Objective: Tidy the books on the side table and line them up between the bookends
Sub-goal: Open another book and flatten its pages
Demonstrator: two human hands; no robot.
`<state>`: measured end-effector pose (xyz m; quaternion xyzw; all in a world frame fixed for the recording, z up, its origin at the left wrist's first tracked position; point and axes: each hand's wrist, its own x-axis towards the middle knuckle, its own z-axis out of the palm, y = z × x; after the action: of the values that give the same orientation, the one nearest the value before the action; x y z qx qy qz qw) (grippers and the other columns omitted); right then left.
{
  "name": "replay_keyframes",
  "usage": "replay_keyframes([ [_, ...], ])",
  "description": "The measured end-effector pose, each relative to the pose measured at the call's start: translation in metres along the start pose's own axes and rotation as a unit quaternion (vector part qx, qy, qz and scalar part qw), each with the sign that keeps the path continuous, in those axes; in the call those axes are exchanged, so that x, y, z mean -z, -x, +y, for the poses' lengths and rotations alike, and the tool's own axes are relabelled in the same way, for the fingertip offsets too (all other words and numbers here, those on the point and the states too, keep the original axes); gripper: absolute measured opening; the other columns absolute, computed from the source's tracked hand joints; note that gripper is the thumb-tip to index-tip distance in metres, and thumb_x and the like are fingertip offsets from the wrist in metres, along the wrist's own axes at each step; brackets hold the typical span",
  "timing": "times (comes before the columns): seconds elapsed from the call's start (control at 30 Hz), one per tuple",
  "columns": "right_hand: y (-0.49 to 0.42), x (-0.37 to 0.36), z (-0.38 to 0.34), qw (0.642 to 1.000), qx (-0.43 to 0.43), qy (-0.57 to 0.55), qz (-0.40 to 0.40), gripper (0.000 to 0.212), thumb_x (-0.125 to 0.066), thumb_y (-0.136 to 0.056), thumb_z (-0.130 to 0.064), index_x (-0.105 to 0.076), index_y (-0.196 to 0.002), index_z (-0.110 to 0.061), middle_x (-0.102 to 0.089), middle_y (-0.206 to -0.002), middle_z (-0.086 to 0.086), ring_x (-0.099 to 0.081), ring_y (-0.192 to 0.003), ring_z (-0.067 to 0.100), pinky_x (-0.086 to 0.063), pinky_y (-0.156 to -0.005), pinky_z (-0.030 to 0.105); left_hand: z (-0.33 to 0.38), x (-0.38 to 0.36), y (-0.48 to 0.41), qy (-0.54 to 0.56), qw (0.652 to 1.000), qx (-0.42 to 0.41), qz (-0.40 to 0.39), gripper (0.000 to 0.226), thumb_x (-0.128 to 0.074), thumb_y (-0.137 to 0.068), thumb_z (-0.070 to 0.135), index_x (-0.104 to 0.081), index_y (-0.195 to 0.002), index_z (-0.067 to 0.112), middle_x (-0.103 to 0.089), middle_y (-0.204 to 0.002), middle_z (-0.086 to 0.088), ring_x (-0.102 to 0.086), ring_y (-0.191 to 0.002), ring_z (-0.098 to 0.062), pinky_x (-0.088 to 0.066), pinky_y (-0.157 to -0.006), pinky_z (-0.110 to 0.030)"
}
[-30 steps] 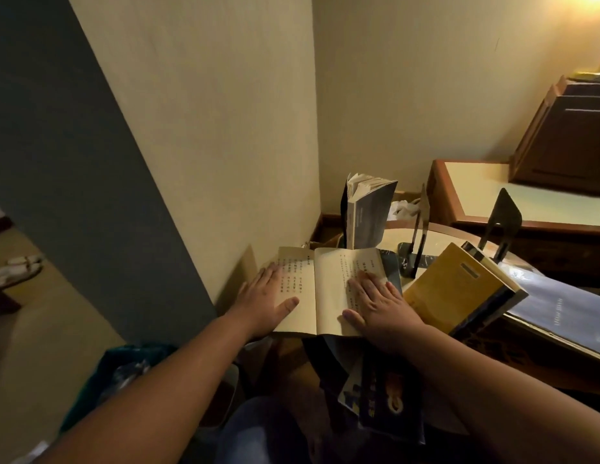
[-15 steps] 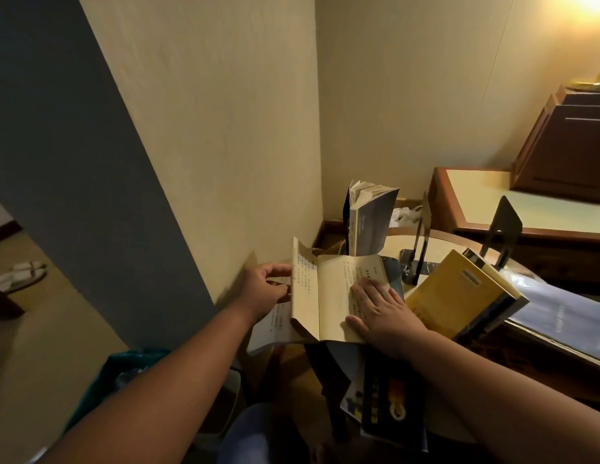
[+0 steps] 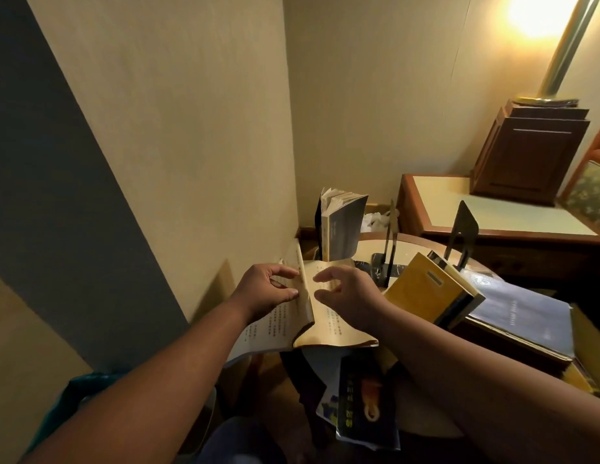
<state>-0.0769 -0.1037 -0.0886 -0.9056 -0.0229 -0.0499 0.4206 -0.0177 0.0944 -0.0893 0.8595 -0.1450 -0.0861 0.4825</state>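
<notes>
You were closing the open book [image 3: 328, 329] at the near-left edge of the side table [image 3: 367, 246]: your left hand [image 3: 265, 291] pinched its left pages, your right hand [image 3: 350, 296] hovered with fingers loosely curled, empty. Next, probably: shut it, then stand it between the bookends [image 3: 390, 239].

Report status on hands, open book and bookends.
Left hand pinches the raised left pages of the open book. Right hand curled above the right page, contact unclear. Yellow book leans tilted by the bookends.

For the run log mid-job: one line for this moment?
left hand: pinches pages of open book | right hand: over right page, no grip | yellow book: tilted, unshelved
</notes>
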Motion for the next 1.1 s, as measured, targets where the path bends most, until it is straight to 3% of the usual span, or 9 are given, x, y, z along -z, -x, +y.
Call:
replay_keyframes([
  [0.13, 0.003, -0.004, -0.006, 0.997, -0.069, -0.042, 0.009, 0.029, -0.076, -0.088, -0.019, -0.069, -0.116, -0.02, -0.067, -0.109, -0.004, -0.069, -0.081, 0.009, -0.059, -0.066, 0.025, 0.001, -0.013, -0.008, -0.019, 1.0, -0.015, -0.011, 0.039, -0.08, -0.079, 0.012, -0.072, -0.114, 0.027, -0.069, -0.11, 0.006, -0.067, -0.094, -0.01, -0.06, -0.08, -0.029],
  [0.23, 0.005, -0.004, -0.001, 0.995, -0.09, -0.034, 0.018, 0.035, -0.078, -0.084, -0.013, -0.069, -0.117, -0.02, -0.065, -0.122, 0.001, -0.064, -0.096, 0.013, -0.059, -0.075, 0.029, 0.001, -0.018, -0.011, -0.02, 1.0, -0.012, -0.017, 0.04, -0.076, -0.08, 0.007, -0.071, -0.115, 0.027, -0.068, -0.111, 0.007, -0.065, -0.095, -0.009, -0.058, -0.079, -0.026],
  [0.37, 0.007, -0.004, 0.007, 0.996, -0.09, 0.009, 0.005, 0.047, -0.073, -0.085, -0.005, -0.066, -0.127, -0.024, -0.052, -0.139, 0.002, -0.051, -0.122, 0.02, -0.043, -0.067, 0.016, 0.0, -0.018, -0.011, 0.005, 1.0, -0.012, -0.016, 0.04, -0.073, -0.081, 0.002, -0.071, -0.113, 0.026, -0.069, -0.112, 0.005, -0.068, -0.095, -0.012, -0.059, -0.086, -0.035],
  [0.53, 0.005, -0.011, 0.01, 0.995, -0.038, 0.085, -0.036, 0.055, -0.07, -0.088, -0.004, -0.061, -0.135, -0.031, -0.047, -0.136, -0.001, -0.048, -0.125, 0.023, -0.053, -0.095, 0.031, -0.005, -0.009, -0.004, 0.004, 0.999, -0.018, 0.028, 0.036, -0.072, -0.085, 0.008, -0.069, -0.115, 0.027, -0.066, -0.117, 0.008, -0.065, -0.103, -0.012, -0.057, -0.089, -0.034],
  [0.73, 0.007, -0.017, 0.009, 0.963, 0.038, 0.248, -0.097, 0.053, -0.067, -0.092, -0.017, -0.056, -0.139, -0.038, -0.039, -0.148, 0.0, -0.035, -0.136, 0.028, -0.04, -0.11, 0.047, -0.032, 0.008, 0.008, -0.102, 0.993, -0.017, 0.048, 0.04, -0.071, -0.085, 0.017, -0.063, -0.123, 0.029, -0.06, -0.124, 0.01, -0.056, -0.114, -0.012, -0.052, -0.093, -0.035],
  [0.93, 0.0, -0.029, 0.006, 0.966, -0.009, 0.233, -0.114, 0.045, -0.062, -0.095, -0.021, -0.057, -0.137, -0.035, -0.045, -0.142, -0.004, -0.038, -0.136, 0.026, -0.037, -0.114, 0.052, -0.06, 0.009, 0.016, -0.221, 0.975, -0.029, -0.021, 0.051, -0.073, -0.084, 0.031, -0.058, -0.132, 0.025, -0.051, -0.141, 0.003, -0.048, -0.131, -0.018, -0.043, -0.105, -0.03],
  [1.0, -0.002, -0.033, 0.003, 0.963, -0.026, 0.243, -0.114, 0.043, -0.059, -0.096, -0.034, -0.054, -0.139, -0.033, -0.045, -0.14, 0.0, -0.04, -0.133, 0.026, -0.041, -0.11, 0.049, -0.065, 0.007, 0.017, -0.245, 0.969, -0.033, -0.025, 0.052, -0.071, -0.085, 0.039, -0.057, -0.133, 0.026, -0.046, -0.145, 0.004, -0.043, -0.135, -0.018, -0.04, -0.11, -0.037],
  [1.1, -0.006, -0.039, -0.001, 0.954, -0.027, 0.278, -0.107, 0.06, -0.059, -0.091, -0.058, -0.048, -0.14, -0.026, -0.045, -0.139, 0.006, -0.043, -0.127, 0.026, -0.047, -0.103, 0.044, -0.068, 0.004, 0.018, -0.251, 0.967, -0.034, -0.021, 0.053, -0.069, -0.085, 0.042, -0.057, -0.134, 0.028, -0.043, -0.146, 0.004, -0.038, -0.137, -0.019, -0.04, -0.111, -0.046],
])
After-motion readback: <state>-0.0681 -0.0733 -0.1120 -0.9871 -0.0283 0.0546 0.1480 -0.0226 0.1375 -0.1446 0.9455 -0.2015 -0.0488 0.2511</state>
